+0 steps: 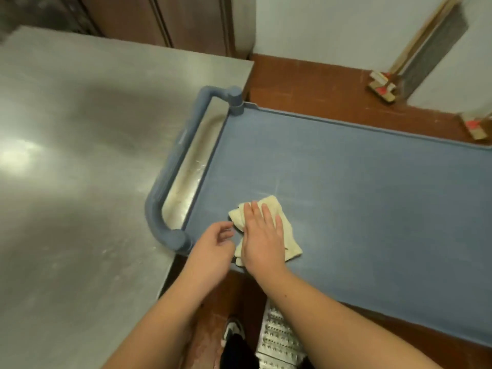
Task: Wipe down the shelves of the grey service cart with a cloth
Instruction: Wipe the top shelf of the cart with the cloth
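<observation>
The grey-blue service cart's top shelf (359, 187) fills the right half of the head view, with its tubular handle (170, 166) at the left end. A folded cream cloth (288, 235) lies on the shelf near the front left corner. My right hand (262, 235) lies flat on the cloth, fingers straight and pressing it down. My left hand (213, 247) hovers just left of the cloth at the shelf's front corner, fingers loosely curled and holding nothing, fingertips close to the cloth's edge.
A stainless steel worktable (80, 169) stands right against the cart's handle on the left. Brooms (383, 86) lean on the white wall at the back right. Below is a red-brown tiled floor with a metal floor grate (279, 339) by my shoe (233, 328).
</observation>
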{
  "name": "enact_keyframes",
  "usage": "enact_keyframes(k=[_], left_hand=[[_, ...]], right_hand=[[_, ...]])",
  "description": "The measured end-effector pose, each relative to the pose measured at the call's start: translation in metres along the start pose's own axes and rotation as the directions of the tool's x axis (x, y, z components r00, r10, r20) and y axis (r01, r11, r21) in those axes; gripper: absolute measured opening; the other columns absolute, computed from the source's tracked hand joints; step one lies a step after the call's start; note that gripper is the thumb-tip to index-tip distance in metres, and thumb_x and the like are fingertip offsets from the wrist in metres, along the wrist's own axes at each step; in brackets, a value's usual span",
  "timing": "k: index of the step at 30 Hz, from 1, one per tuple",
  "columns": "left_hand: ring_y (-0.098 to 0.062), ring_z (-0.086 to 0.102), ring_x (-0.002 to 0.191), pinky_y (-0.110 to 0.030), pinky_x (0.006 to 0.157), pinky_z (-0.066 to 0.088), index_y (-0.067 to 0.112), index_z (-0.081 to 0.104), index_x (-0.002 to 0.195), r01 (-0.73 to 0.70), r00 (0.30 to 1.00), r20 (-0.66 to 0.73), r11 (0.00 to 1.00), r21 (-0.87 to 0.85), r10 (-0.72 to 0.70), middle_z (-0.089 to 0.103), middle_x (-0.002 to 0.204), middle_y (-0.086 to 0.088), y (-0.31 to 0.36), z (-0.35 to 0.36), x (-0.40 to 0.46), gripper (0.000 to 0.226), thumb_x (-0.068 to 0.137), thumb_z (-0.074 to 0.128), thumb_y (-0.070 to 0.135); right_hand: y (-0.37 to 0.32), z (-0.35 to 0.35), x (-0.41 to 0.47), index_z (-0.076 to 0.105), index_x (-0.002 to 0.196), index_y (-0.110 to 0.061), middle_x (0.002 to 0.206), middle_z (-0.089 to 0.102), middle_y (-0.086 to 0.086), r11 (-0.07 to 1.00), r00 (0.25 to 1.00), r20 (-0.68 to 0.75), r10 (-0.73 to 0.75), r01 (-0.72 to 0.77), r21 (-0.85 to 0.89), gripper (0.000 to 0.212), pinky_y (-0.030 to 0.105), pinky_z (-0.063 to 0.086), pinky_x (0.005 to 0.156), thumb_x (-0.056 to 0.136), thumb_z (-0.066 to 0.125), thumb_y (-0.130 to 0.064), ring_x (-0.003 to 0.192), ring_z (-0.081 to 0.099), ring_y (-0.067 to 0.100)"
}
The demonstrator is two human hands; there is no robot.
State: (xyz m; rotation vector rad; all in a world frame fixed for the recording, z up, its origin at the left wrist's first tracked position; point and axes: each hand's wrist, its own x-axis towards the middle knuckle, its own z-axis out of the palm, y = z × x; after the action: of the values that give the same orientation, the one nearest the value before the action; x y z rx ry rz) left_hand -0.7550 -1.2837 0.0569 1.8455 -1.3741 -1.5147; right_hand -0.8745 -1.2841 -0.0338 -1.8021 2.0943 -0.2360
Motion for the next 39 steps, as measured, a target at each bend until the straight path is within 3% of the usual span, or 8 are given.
enact_keyframes(k=[2,6,10,12,16,20,29,39], left_hand=[[0.0,0.062,0.086,-0.021,0.075,0.05,0.023,0.057,0.113,0.002,0.998,-0.062,0.996,-0.087,-0.007,0.065,0.109,0.003,-0.007,-0.039,-0.004,0.037,0.087,0.05,-0.003],[-0.008,0.066,0.091,-0.032,0.079,0.053,0.027,0.06,0.103,-0.017,0.995,-0.1,0.978,-0.207,-0.004,0.067,0.106,-0.001,-0.016,-0.08,-0.007,0.034,0.086,0.054,-0.002],[-0.013,0.067,0.093,-0.029,0.079,0.053,0.027,0.059,0.102,-0.01,0.996,-0.092,0.981,-0.192,-0.008,0.069,0.105,0.0,-0.016,-0.083,-0.004,0.033,0.086,0.053,-0.002],[-0.014,0.067,0.093,-0.029,0.081,0.053,0.025,0.058,0.103,-0.007,0.998,-0.063,0.987,-0.163,-0.003,0.069,0.107,0.0,-0.007,-0.066,-0.002,0.032,0.086,0.055,-0.002],[-0.014,0.065,0.101,-0.043,0.095,0.05,0.031,0.058,0.1,-0.071,0.997,-0.028,0.992,-0.101,0.068,0.068,0.106,0.003,0.018,-0.011,0.008,0.031,0.081,0.06,0.007],[-0.013,0.064,0.102,-0.045,0.095,0.05,0.032,0.057,0.099,-0.098,0.993,0.068,0.994,-0.051,0.101,0.067,0.109,0.003,0.055,0.075,0.015,0.035,0.085,0.058,0.0],[-0.016,0.063,0.096,-0.03,0.081,0.052,0.024,0.054,0.118,-0.198,0.925,0.342,0.978,0.067,0.164,0.062,0.113,0.009,0.145,0.296,0.004,0.035,0.089,0.054,0.003],[-0.025,0.063,0.098,-0.036,0.08,0.053,0.024,0.056,0.116,-0.203,0.906,0.396,0.975,0.09,0.152,0.062,0.115,0.007,0.162,0.347,0.026,0.036,0.088,0.053,0.002]], right_hand=[[-0.047,0.013,0.01,0.013,0.157,-0.026,0.166,0.01,-0.005,0.997,0.996,0.06,-0.072,0.073,-0.017,0.067,0.044,0.003,0.123,0.096,0.041,-0.022,0.153,0.003,0.019],[-0.098,0.028,0.026,0.01,0.158,-0.026,0.167,0.007,-0.005,0.989,0.984,0.101,-0.143,0.145,-0.013,0.067,0.044,0.0,0.123,0.098,0.04,-0.028,0.153,-0.001,0.018],[-0.098,0.024,0.024,0.012,0.157,-0.03,0.166,0.009,-0.005,0.97,0.967,0.125,-0.224,0.234,-0.068,0.069,0.046,0.002,0.123,0.09,0.022,-0.043,0.154,0.002,0.02],[-0.077,0.019,0.023,0.017,0.156,-0.032,0.166,0.012,-0.005,0.972,0.97,0.116,-0.216,0.224,-0.067,0.067,0.047,0.004,0.123,0.09,0.03,-0.041,0.153,0.006,0.02],[0.004,-0.004,0.029,0.041,0.148,-0.029,0.159,0.036,-0.003,0.998,0.999,-0.04,-0.011,0.008,-0.057,0.063,0.047,0.022,0.118,0.087,0.054,-0.03,0.148,0.03,0.021],[0.135,-0.045,0.02,0.035,0.15,-0.031,0.161,0.029,-0.005,0.982,0.977,-0.106,0.184,-0.187,-0.023,0.063,0.045,0.016,0.12,0.09,0.051,-0.029,0.15,0.023,0.019],[0.42,-0.154,-0.058,0.03,0.153,-0.028,0.162,0.028,-0.002,0.809,0.794,-0.237,0.56,-0.585,-0.048,0.061,0.047,0.017,0.121,0.095,0.047,-0.032,0.15,0.02,0.022],[0.472,-0.166,-0.074,0.039,0.147,-0.02,0.154,0.041,0.008,0.753,0.684,-0.385,0.62,-0.657,0.046,0.05,0.044,0.031,0.117,0.099,0.046,-0.032,0.145,0.032,0.028]])
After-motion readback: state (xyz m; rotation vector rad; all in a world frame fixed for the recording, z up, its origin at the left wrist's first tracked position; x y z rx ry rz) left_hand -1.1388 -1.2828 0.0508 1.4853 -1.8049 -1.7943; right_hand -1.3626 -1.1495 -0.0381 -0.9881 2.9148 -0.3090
